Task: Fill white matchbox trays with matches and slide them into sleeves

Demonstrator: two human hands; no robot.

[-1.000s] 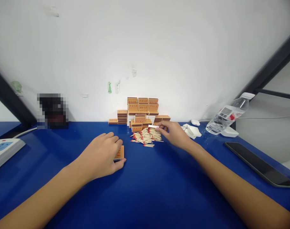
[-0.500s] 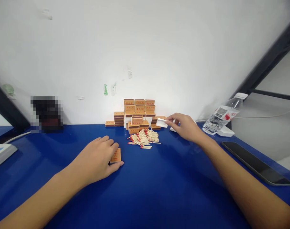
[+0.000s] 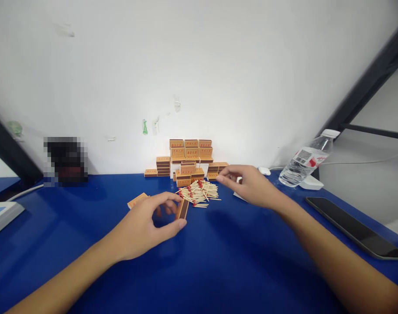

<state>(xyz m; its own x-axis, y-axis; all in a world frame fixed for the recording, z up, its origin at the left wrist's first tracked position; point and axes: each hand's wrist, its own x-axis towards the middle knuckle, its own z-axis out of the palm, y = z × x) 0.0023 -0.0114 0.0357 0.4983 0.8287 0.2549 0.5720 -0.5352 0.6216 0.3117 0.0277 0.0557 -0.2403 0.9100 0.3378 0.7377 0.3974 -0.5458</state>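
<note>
My left hand grips a matchbox between thumb and fingers, its dark striking side turned up. Just behind that hand lies another orange matchbox, partly covered by it. My right hand is closed, thumb and forefinger together, to the right of the pile of matches. Whatever it may hold is hidden. Under its palm side shows a white piece, mostly covered. The red-tipped matches lie loose before a stepped stack of matchboxes.
Against the white wall stand lower matchbox stacks on either side. On the right are a tilted water bottle, a white box and a black phone. A power strip sits at the left edge of the blue table.
My left hand has moved right with a matchbox lifted in it, uncovering another one behind. My right hand has come slightly nearer; the white tray no longer shows at its fingertips.
</note>
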